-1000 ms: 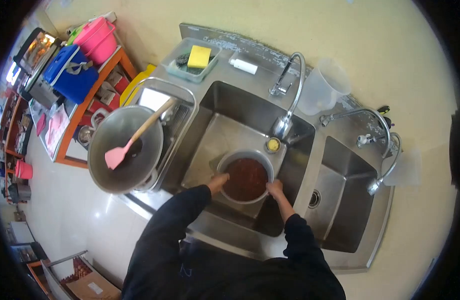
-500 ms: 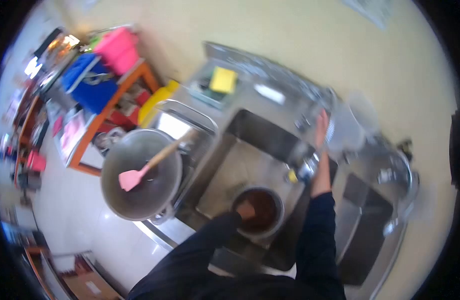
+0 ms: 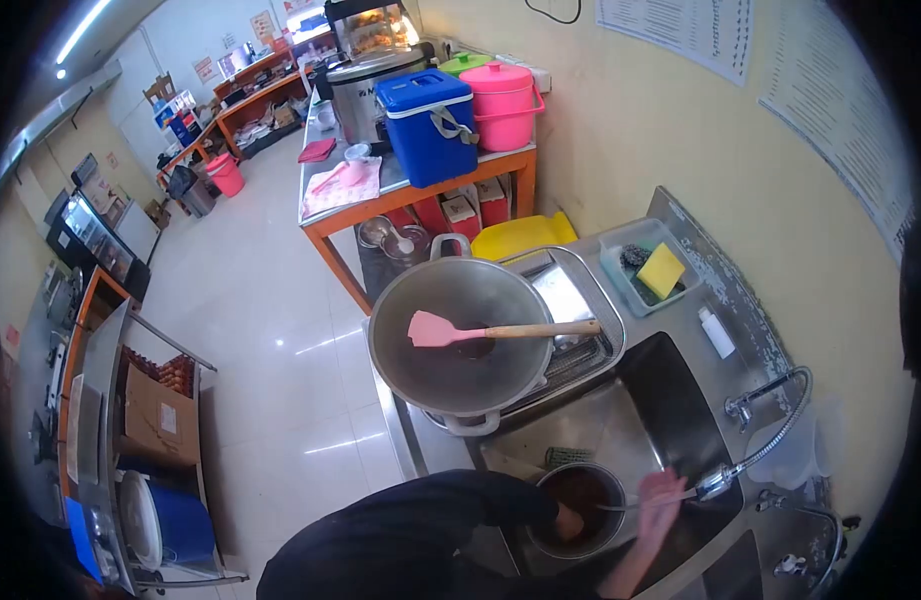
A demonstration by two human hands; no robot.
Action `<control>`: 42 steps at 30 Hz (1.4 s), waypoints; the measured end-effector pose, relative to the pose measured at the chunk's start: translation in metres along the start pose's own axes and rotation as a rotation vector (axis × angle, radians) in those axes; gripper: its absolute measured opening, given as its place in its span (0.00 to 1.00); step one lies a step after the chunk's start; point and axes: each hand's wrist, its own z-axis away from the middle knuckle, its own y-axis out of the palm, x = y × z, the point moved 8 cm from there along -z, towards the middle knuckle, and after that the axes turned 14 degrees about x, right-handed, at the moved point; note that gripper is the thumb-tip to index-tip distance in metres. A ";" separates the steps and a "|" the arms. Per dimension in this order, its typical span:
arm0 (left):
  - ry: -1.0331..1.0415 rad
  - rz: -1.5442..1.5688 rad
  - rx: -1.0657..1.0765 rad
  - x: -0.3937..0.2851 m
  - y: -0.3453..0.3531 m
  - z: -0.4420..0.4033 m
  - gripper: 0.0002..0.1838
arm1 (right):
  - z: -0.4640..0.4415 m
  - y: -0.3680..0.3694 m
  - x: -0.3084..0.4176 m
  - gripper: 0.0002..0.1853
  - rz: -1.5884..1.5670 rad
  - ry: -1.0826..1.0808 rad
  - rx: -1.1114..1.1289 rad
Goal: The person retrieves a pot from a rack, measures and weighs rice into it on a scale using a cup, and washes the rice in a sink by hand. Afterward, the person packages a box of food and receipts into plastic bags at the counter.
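Observation:
My left hand reaches into a round metal pot in the sink; its fingers are hidden in the reddish-brown liquid. Beside the pot, my right hand is raised with its fingers apart, holding nothing. A thin stream of water runs from the faucet head past this hand into the pot. A green patterned thing lies behind the pot in the sink.
A large wok with a pink spatula across it stands left of the sink on a metal rack. A tub with a yellow sponge and a white bottle sit behind. A blue cooler stands on a table.
My view has swung left and up. My right hand has drawn back from beside the faucet head to near the pot, and water now streams. My left hand stays in the pot.

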 end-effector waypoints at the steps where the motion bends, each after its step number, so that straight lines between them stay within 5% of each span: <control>1: -0.011 0.091 0.022 0.004 -0.003 -0.006 0.11 | 0.014 -0.005 -0.027 0.16 -0.185 0.035 -0.068; 3: -0.018 0.326 0.003 0.003 -0.008 -0.011 0.12 | 0.028 -0.001 -0.065 0.16 -0.232 0.211 0.256; 6: 0.031 0.976 -0.117 0.008 -0.012 -0.023 0.13 | 0.044 -0.043 -0.087 0.16 0.041 0.217 -0.141; 7: 0.058 1.193 -0.170 0.010 -0.012 -0.025 0.14 | 0.047 -0.070 -0.078 0.15 0.351 0.172 -0.270; 9: 0.132 1.390 -0.294 0.012 -0.021 -0.030 0.14 | 0.040 -0.067 -0.058 0.14 0.863 -0.138 -0.248; 10: 0.158 1.402 -0.387 0.020 -0.028 -0.027 0.15 | 0.039 -0.059 -0.049 0.16 1.117 -0.299 -0.229; 13: 0.542 0.311 -1.337 -0.014 -0.071 0.044 0.18 | 0.024 -0.057 -0.071 0.22 1.214 0.071 -0.026; 16: 0.158 0.387 -0.859 -0.015 -0.084 0.005 0.19 | 0.024 -0.071 -0.080 0.25 0.549 0.037 -0.299; 21: 0.022 0.369 -0.720 -0.025 -0.079 -0.007 0.20 | 0.030 -0.097 -0.094 0.27 -0.012 0.009 -0.476; 24: -0.019 0.378 -0.727 -0.020 -0.084 0.002 0.21 | -0.003 -0.208 -0.093 0.28 0.154 -0.087 -0.021; 26: -0.060 0.411 -0.772 -0.012 -0.087 0.019 0.22 | 0.000 -0.142 -0.005 0.27 0.160 -0.263 -0.449; 28: -0.036 0.181 -1.044 -0.016 -0.087 0.056 0.22 | 0.001 -0.088 0.092 0.20 1.111 -0.519 -0.666; 29: -0.115 -0.158 -0.973 -0.013 -0.077 0.049 0.23 | -0.021 -0.088 0.110 0.18 1.154 -0.482 -0.525; 30: -0.256 -0.158 -0.928 0.001 -0.068 0.049 0.26 | -0.046 -0.095 0.120 0.18 0.933 -0.510 -0.368; 32: -0.293 -0.160 -0.725 -0.003 -0.058 0.060 0.38 | -0.070 -0.024 0.158 0.25 1.621 -0.565 -0.317; 33: -0.336 -0.248 -0.736 0.005 -0.057 0.061 0.41 | -0.080 -0.023 0.165 0.26 1.556 -0.563 -0.275; 38: -0.414 -0.247 -0.709 0.038 -0.070 0.070 0.40 | -0.117 -0.014 0.152 0.27 1.628 -0.341 -0.119; 42: -0.361 0.043 -0.702 0.071 -0.066 0.074 0.37 | -0.108 -0.005 0.129 0.29 2.073 -0.500 -0.264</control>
